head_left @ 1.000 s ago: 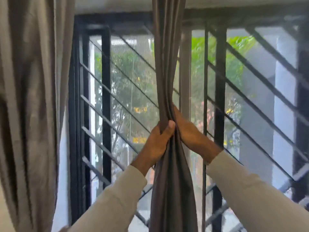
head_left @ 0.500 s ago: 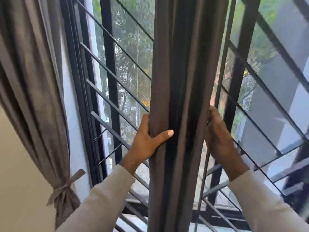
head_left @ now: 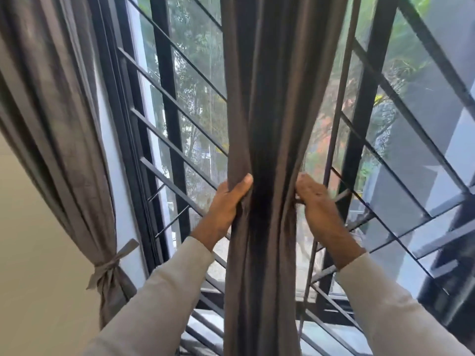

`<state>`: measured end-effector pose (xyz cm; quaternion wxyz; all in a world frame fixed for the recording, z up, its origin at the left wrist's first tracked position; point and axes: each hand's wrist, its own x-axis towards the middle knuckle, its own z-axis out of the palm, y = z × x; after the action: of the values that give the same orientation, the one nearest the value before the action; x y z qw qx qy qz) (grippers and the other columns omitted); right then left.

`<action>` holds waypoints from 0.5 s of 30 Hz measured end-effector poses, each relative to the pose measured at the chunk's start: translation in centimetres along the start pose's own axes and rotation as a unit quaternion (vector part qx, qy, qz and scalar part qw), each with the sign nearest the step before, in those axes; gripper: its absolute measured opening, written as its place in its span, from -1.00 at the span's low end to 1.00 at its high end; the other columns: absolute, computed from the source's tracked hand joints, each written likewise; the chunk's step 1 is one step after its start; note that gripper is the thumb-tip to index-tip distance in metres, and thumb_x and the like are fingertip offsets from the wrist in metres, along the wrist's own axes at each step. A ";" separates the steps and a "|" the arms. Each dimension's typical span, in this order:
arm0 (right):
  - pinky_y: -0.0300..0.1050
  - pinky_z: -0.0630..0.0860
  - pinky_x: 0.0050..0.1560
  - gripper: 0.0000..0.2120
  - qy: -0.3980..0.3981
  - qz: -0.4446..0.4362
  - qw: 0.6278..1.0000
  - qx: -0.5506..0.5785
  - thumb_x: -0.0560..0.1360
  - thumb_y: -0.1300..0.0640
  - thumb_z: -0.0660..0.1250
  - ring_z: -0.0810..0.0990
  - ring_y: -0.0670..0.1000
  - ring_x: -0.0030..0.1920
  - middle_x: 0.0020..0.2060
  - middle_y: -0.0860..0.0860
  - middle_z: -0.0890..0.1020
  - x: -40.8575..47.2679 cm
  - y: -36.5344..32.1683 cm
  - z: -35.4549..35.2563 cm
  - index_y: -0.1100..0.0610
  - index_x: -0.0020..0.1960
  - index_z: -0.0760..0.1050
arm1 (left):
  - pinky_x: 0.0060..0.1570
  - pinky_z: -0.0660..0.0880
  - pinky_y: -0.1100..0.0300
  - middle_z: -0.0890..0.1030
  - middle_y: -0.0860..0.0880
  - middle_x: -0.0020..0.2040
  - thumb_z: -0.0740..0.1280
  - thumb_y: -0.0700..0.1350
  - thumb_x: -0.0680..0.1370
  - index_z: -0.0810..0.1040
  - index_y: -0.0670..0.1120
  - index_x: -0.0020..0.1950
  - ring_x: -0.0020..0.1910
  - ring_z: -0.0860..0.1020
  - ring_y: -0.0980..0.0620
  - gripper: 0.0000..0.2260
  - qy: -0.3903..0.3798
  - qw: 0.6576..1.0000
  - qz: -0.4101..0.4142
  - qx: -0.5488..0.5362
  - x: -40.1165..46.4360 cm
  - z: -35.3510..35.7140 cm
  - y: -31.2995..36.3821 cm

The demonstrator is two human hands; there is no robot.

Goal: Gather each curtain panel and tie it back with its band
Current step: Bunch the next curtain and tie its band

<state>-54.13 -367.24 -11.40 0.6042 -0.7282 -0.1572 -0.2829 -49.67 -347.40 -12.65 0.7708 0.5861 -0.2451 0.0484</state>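
The left curtain panel (head_left: 64, 150) is already gathered and knotted with its band (head_left: 110, 263) beside the window frame (head_left: 123, 150). The middle panel (head_left: 264, 98) is left: it hangs in dark folds before the grille (head_left: 180, 160), bunched but untied, its band not visible. My left hand (head_left: 226, 201) grips one edge, my right hand (head_left: 316, 204) pinches the other.

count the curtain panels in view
2. A grey fabric curtain panel hangs at the left, already tied with its band; a darker grey one hangs at centre, gripped by both hands. Others may lie outside the frame.
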 end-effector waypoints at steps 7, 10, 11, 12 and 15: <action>0.28 0.49 0.41 -0.70 -0.088 -0.040 0.992 -0.077 0.53 0.17 0.55 0.49 0.06 0.33 0.21 -0.16 0.48 0.6 2.5 0.0 -0.25 0.06 0.71 | 0.26 0.61 -0.20 0.70 -0.21 0.19 0.59 0.20 0.47 0.56 -0.22 0.41 0.20 0.66 -0.20 -0.31 -0.161 0.984 0.019 0.073 -0.4 0.5 -2.1; 0.01 0.45 0.50 -0.63 -0.130 -0.018 0.990 -0.061 0.53 0.36 0.47 0.38 0.03 0.51 0.45 -0.13 0.41 1.7 1.6 -1.2 -0.11 0.08 0.71 | 0.20 0.63 -0.02 0.73 -0.03 0.19 0.72 -0.02 0.37 0.54 -0.15 0.40 0.21 0.70 -0.05 -0.32 -0.126 0.979 0.029 0.156 -0.9 0.9 -3.3; -0.05 0.50 0.44 -0.59 -0.124 -0.004 0.992 -0.003 0.49 0.44 0.41 0.40 0.04 0.51 0.46 -0.09 0.43 2.0 1.1 -1.6 -0.04 0.08 0.71 | 0.19 0.63 0.05 0.74 0.00 0.20 0.74 -0.12 0.36 0.54 -0.14 0.40 0.20 0.71 0.01 -0.32 -0.084 0.980 0.038 0.174 -0.8 1.1 -3.9; -0.05 0.56 0.34 -0.58 -0.105 0.003 0.993 0.047 0.41 0.48 0.37 0.45 0.05 0.48 0.43 -0.06 0.49 2.3 0.5 -2.1 0.03 0.06 0.71 | 0.18 0.62 0.13 0.74 0.03 0.20 0.72 -0.22 0.37 0.52 -0.14 0.43 0.20 0.71 0.06 -0.32 -0.044 0.982 0.044 0.176 -0.7 1.2 -4.3; -0.08 0.47 0.24 -0.68 -0.036 0.005 0.997 0.065 0.34 0.47 0.36 0.54 0.00 0.41 0.32 -0.03 0.63 2.7 0.2 -3.6 0.07 -0.16 0.66 | 0.24 0.64 0.12 0.74 -0.04 0.26 0.60 -0.35 0.48 0.54 -0.20 0.43 0.21 0.71 0.04 -0.45 -0.008 0.992 0.002 0.126 -0.2 1.3 -4.5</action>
<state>-52.65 -371.02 -9.49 0.6457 -0.6978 -0.1931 -0.2424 -48.62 -349.91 -16.45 0.6889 0.6783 -0.2442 0.0754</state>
